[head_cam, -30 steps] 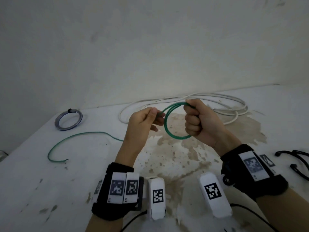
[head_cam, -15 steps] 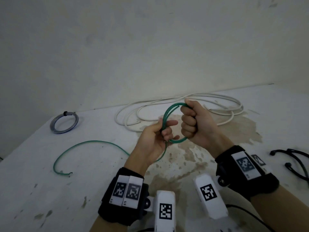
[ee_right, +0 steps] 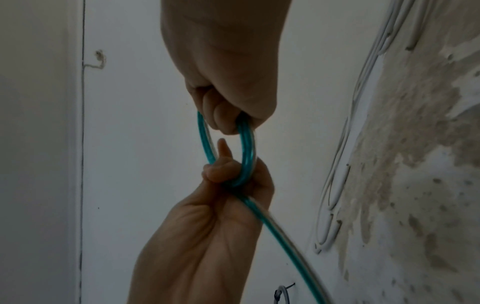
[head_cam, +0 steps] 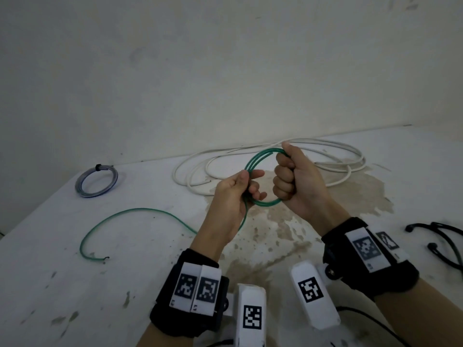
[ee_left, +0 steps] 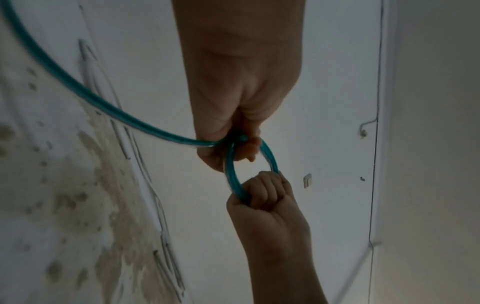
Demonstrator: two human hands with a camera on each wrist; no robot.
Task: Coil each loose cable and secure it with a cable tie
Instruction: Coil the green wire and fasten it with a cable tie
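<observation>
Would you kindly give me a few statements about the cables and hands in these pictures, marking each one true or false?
1. The right hand grips the green cable coil in a fist. True.
2. The left hand is flat on the table. False: it pinches the green coil in the air.
3. The green cable is fully coiled. False: a loose tail trails over the table.
4. The white cable lies loose behind the hands. True.
5. The blue-grey coil is held in the left hand. False: it lies on the table, far left.
</observation>
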